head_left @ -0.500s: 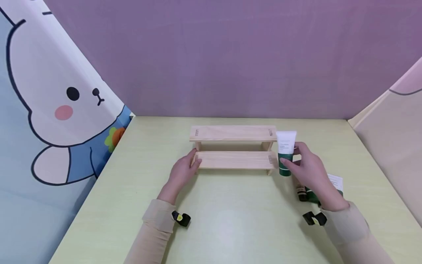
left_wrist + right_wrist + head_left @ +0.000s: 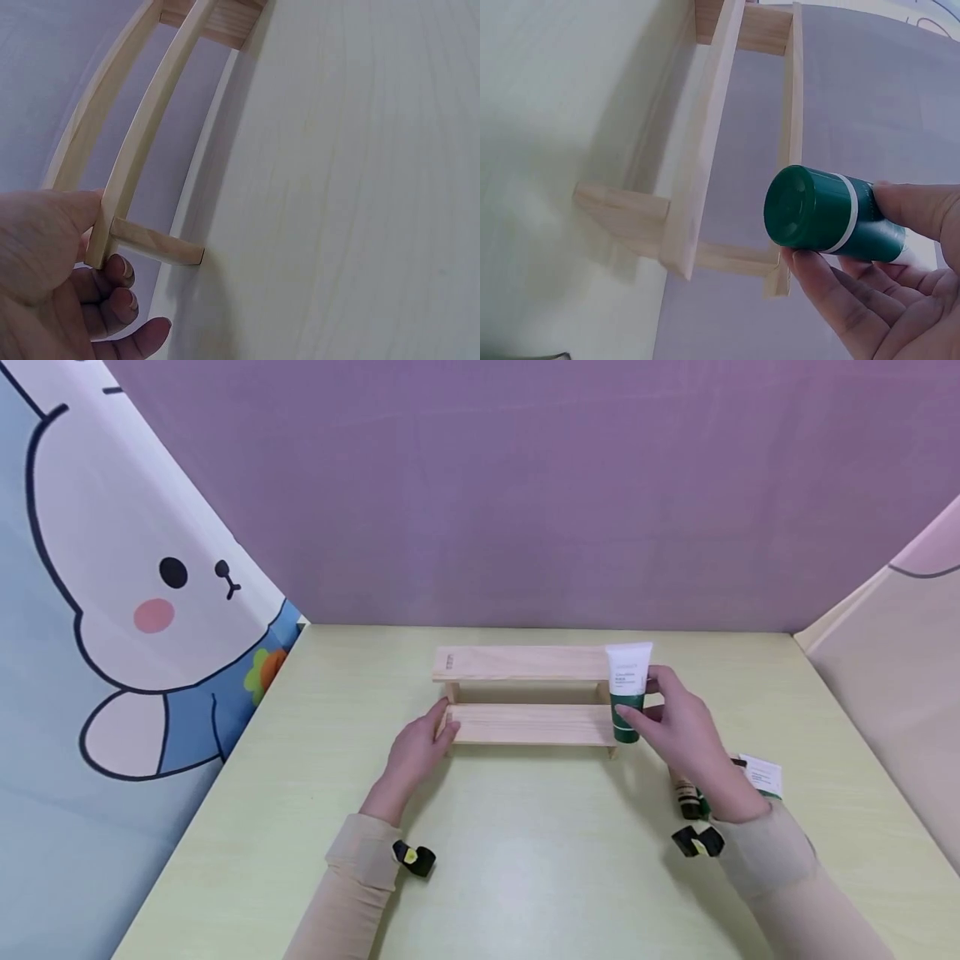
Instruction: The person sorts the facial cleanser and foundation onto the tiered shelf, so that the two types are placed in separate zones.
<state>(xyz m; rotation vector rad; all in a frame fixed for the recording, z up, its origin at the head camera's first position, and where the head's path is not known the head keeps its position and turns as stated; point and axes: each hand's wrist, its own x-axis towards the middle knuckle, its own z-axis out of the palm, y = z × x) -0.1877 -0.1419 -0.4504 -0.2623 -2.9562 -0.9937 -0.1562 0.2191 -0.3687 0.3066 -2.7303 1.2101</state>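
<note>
By the right end of a two-tier wooden shelf [image 2: 532,724], a white-and-green squeeze tube [image 2: 628,673] is held cap-down, pinched by the right hand [image 2: 692,733]. It has moved left, now overlapping the shelf in the head view, so nearer. The left hand [image 2: 414,747] grips the shelf's left end.

Tube [image 2: 628,689]: white at the crimped end, dark green at the cap end; the green is ringed by a white line.
Rack [image 2: 532,725]: pale wood, streaked with fine grain.
Table [image 2: 517,860]: pale yellow-green, faintly grained.
Far backdrop [image 2: 525,493]: plain purple.
Left cloth [image 2: 45,852]: light blue, printed with a white cartoon animal [image 2: 142,510] outlined in black; cheek pink, clothing blue, motif [image 2: 264,672] orange and green.
Right cloth [image 2: 892,668]: cream and pink, parted by a grey line.
Sleeves [image 2: 780,868]: beige.
Wrist straps [image 2: 414,858]: black, marked with yellow.
</note>
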